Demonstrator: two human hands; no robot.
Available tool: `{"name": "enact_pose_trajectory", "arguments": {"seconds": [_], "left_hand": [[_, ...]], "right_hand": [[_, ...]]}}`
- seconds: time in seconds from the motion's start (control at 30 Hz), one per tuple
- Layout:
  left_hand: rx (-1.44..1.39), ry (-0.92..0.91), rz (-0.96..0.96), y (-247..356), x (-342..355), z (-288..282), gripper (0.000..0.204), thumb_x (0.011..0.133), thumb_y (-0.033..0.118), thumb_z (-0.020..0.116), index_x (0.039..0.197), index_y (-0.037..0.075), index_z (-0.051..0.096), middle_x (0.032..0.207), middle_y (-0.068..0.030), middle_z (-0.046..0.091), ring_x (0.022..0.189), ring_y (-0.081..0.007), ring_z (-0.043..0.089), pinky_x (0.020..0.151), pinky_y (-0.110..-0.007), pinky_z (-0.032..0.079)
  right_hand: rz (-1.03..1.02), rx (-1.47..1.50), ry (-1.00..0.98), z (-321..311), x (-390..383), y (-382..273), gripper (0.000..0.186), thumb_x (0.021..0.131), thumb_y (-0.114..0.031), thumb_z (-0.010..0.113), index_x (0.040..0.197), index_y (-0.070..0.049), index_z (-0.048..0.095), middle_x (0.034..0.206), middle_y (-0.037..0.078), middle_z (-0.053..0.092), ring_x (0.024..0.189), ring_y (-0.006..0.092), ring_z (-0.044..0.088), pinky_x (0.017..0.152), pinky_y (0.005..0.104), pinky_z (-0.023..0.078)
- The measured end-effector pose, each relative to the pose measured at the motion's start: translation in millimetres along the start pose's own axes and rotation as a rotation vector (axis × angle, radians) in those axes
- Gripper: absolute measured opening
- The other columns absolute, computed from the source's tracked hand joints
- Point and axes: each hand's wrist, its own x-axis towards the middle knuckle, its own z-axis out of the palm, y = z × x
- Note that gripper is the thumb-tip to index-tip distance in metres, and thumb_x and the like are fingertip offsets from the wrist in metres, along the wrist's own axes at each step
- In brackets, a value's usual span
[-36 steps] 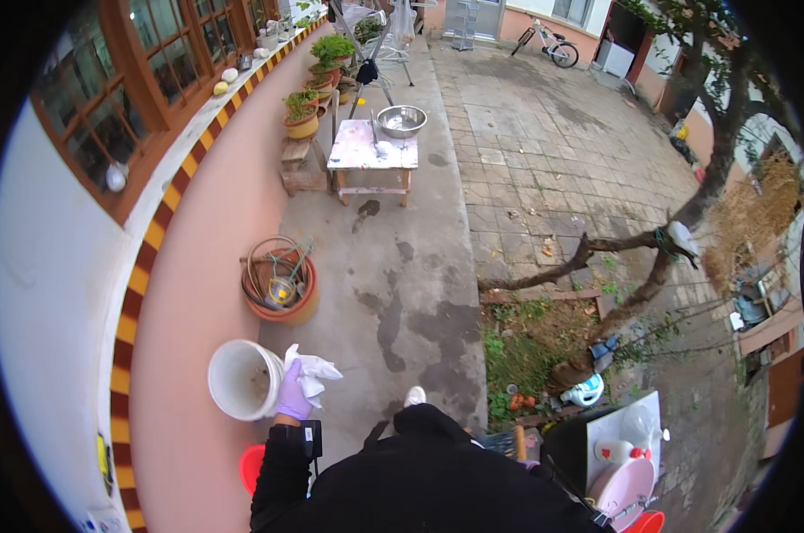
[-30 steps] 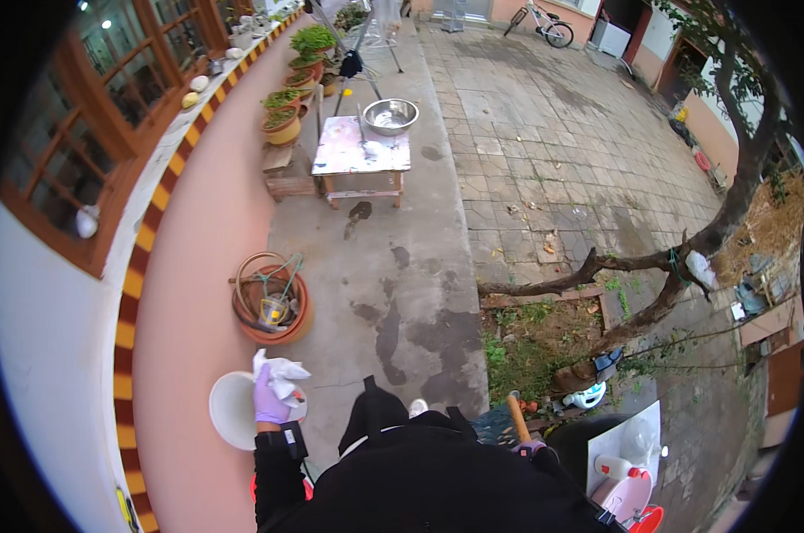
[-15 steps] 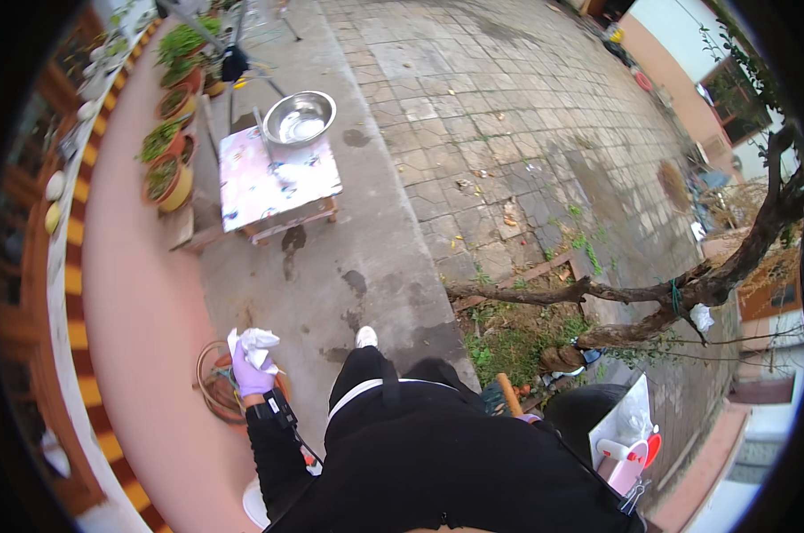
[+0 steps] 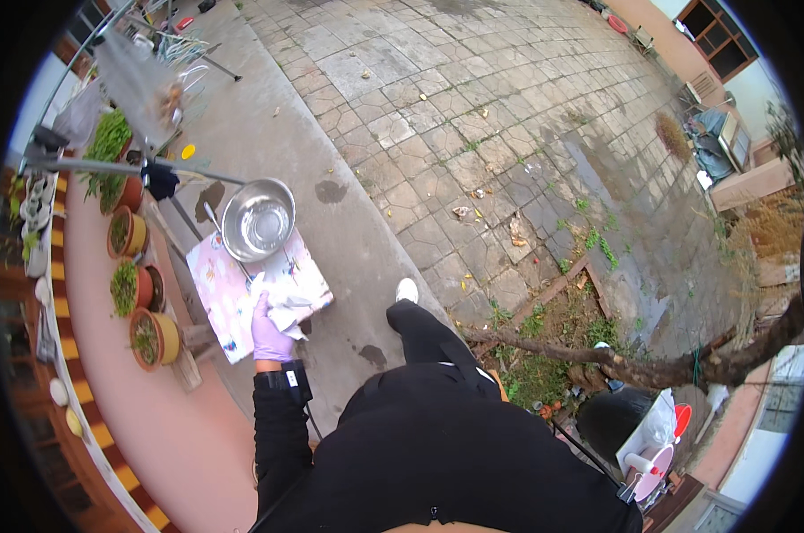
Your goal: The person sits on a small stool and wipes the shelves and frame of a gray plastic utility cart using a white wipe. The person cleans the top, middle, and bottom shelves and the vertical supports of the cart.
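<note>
— What is the left hand [image 4: 269, 336] doing?

— It wears a purple glove and its fingers are curled shut around a crumpled white cloth [image 4: 282, 298], which it holds out in front of the body, over the near edge of a small tabletop [image 4: 229, 306] with a pale pink patterned cover.

— And the right hand?

— It is out of view; only the black sleeve and torso show at the lower edge.

— What else is on that tabletop?

— A round stainless-steel bowl [image 4: 258, 219] sits at its far end, well apart from the cloth, its rim reaching the far edge. The stretch of cover between bowl and cloth is bare.

— How much room is there around it?

— To the left the tabletop is hemmed in: a row of terracotta pots with green plants [image 4: 140, 306] stands just beside it, along a pink strip of ground under an orange-and-yellow striped wall edge. Behind the bowl, thin metal poles [image 4: 118, 164] cross. To the right lies grey concrete ground [image 4: 348, 240], then wide stone paving [image 4: 473, 115]. The person's white shoe [image 4: 407, 290] stands on the concrete, near the tabletop's right corner.
</note>
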Motion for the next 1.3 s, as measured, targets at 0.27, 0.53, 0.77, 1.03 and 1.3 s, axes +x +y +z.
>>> {"name": "enact_pose_trajectory", "arguments": {"seconds": [0.27, 0.53, 0.77, 1.03, 1.3], "left_hand": [[0.032, 0.150, 0.049, 94, 156, 90, 0.029, 0.101, 0.033, 0.044, 0.110, 0.013, 0.062, 0.095, -0.0019, 0.069, 0.082, -0.0156, 0.067, 0.064, -0.031, 0.053], [-0.030, 0.322, -0.047, 141, 395, 180, 0.028, 0.101, 0.032, 0.043, 0.108, 0.012, 0.062, 0.081, 0.0011, 0.065, 0.054, -0.0086, 0.053, 0.040, -0.022, 0.032], [-0.086, 0.330, 0.068, 221, 615, 239, 0.023, 0.102, 0.032, 0.041, 0.101, 0.017, 0.058, 0.074, 0.0017, 0.060, 0.045, -0.0087, 0.045, 0.037, -0.024, 0.030], [-0.097, 0.339, 0.103, 290, 824, 308, 0.026, 0.102, 0.031, 0.044, 0.112, 0.012, 0.058, 0.082, -0.0007, 0.065, 0.053, -0.0094, 0.053, 0.040, -0.024, 0.036], [-0.139, 0.261, 0.365, 332, 1066, 303, 0.029, 0.100, 0.023, 0.045, 0.126, 0.012, 0.048, 0.098, -0.0077, 0.066, 0.085, -0.0210, 0.066, 0.072, -0.032, 0.054]], "right_hand": [[-0.142, 0.202, -0.287, -220, 78, -11, 0.033, 0.082, -0.032, 0.062, 0.103, -0.008, 0.070, 0.093, 0.013, 0.071, 0.090, 0.0267, 0.066, 0.084, 0.0389, 0.047], [0.295, 0.100, -0.034, -439, 58, -87, 0.042, 0.071, -0.040, 0.069, 0.099, -0.010, 0.074, 0.105, 0.016, 0.071, 0.098, 0.0301, 0.069, 0.083, 0.0406, 0.052], [0.337, 0.149, 0.003, -649, 84, -181, 0.043, 0.071, -0.041, 0.070, 0.100, -0.009, 0.074, 0.105, 0.015, 0.071, 0.098, 0.0292, 0.069, 0.083, 0.0399, 0.053], [0.298, 0.161, 0.064, -905, 153, -268, 0.045, 0.071, -0.043, 0.071, 0.101, -0.009, 0.073, 0.105, 0.015, 0.071, 0.099, 0.0281, 0.069, 0.084, 0.0392, 0.053], [0.223, 0.061, 0.148, -1252, 306, -312, 0.047, 0.071, -0.044, 0.073, 0.101, -0.008, 0.073, 0.105, 0.014, 0.071, 0.100, 0.0271, 0.069, 0.084, 0.0385, 0.054]]}}
